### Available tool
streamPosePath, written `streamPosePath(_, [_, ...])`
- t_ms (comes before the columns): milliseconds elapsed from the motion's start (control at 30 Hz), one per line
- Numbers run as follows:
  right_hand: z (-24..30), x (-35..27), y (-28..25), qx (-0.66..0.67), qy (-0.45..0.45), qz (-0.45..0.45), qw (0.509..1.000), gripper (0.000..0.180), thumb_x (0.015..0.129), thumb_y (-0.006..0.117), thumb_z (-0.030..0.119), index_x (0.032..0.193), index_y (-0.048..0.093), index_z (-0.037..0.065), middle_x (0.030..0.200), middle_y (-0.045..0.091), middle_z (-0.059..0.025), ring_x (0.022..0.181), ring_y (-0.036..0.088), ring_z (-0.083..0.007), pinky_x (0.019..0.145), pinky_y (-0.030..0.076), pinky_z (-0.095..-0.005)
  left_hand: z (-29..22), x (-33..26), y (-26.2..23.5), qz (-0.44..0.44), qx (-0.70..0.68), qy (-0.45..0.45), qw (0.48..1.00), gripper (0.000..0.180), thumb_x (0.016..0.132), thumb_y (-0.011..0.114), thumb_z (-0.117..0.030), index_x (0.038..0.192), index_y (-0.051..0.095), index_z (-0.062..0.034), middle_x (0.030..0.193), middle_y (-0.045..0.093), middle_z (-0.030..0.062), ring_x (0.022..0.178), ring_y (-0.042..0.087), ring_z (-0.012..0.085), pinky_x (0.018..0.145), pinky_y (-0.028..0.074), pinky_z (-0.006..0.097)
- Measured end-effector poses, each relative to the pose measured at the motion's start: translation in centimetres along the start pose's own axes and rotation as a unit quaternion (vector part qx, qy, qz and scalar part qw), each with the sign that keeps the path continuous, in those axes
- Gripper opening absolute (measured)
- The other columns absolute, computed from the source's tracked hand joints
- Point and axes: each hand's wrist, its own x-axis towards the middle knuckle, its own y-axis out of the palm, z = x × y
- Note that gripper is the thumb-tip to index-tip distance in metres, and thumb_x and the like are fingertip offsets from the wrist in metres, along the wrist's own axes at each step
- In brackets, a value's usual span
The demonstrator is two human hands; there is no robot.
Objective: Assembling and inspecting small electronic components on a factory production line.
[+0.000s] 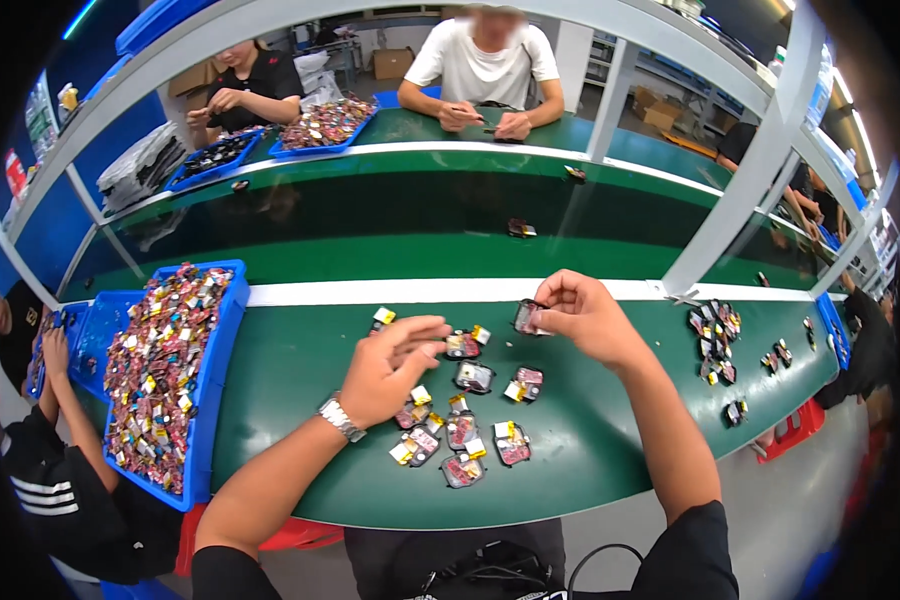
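Note:
My right hand (582,316) pinches a small black-rimmed electronic module (529,317) between thumb and fingers, just above the green bench. My left hand (394,366) is open, its fingers stretched to the right with a gap to the thumb, and nothing shows in it. Close to its fingertips lies a module with a red circuit board (462,345). Several more modules lie loosely between and below my hands, such as a clear-faced one (474,377) and one with a white and yellow block (512,444). My left wrist partly covers some of them.
A blue tray (232,300) heaped with red boards stands at the left. Another group of modules (712,340) lies at the right. Beyond a white rail (390,291) runs a green belt (370,250) carrying single modules. Grey frame posts (735,200) rise nearby. Co-workers sit opposite and beside me.

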Motion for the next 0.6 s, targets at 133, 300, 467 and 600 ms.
streamPosePath(133, [-0.6,0.6,6.6,0.034,-0.005,-0.019,0.999,0.02,0.083,0.074,0.003,0.096,0.058,0.002,0.088,0.063,-0.0032,0.077,0.063,-0.0071,0.065,0.05,-0.0228,-0.9,0.2,0.3,0.054,-0.195,-0.08,0.976,0.053,0.099,0.054,-0.009,0.147,0.033,-0.0011,0.137,0.052,0.0219,0.118,0.06,0.0288,0.095,0.054,0.039])
streamPosePath(300, [-1.9,1.3,10.5,-0.085,-0.117,-0.095,0.985,0.025,0.081,0.075,0.006,0.102,0.062,0.003,0.091,0.061,-0.0053,0.073,0.061,-0.0104,0.063,0.051,-0.0251,0.0,0.7,-0.4,0.014,-0.25,-0.12,0.961,0.045,0.099,0.055,-0.01,0.141,0.043,0.0004,0.128,0.057,0.0136,0.113,0.062,0.0235,0.096,0.057,0.04])
streamPosePath(467, [-2.2,1.7,9.6,-0.391,-0.446,-0.076,0.802,0.036,0.076,0.075,0.002,0.111,0.066,0.008,0.107,0.061,-0.0087,0.085,0.064,-0.022,0.068,0.057,-0.0323,0.6,0.8,-1.3,-0.006,-0.248,-0.13,0.96,0.041,0.098,0.057,-0.01,0.137,0.048,0.0013,0.126,0.059,0.0129,0.109,0.064,0.0212,0.094,0.058,0.039])
streamPosePath(600, [-2.3,1.7,9.9,-0.354,-0.366,-0.05,0.859,0.024,0.077,0.074,0.001,0.099,0.066,0.008,0.116,0.058,-0.0091,0.101,0.06,-0.0244,0.077,0.055,-0.0334,0.6,1.1,-1.4,0.001,-0.232,-0.139,0.963,0.037,0.098,0.058,-0.01,0.132,0.051,0.0017,0.119,0.063,0.0131,0.106,0.066,0.021,0.092,0.059,0.038])
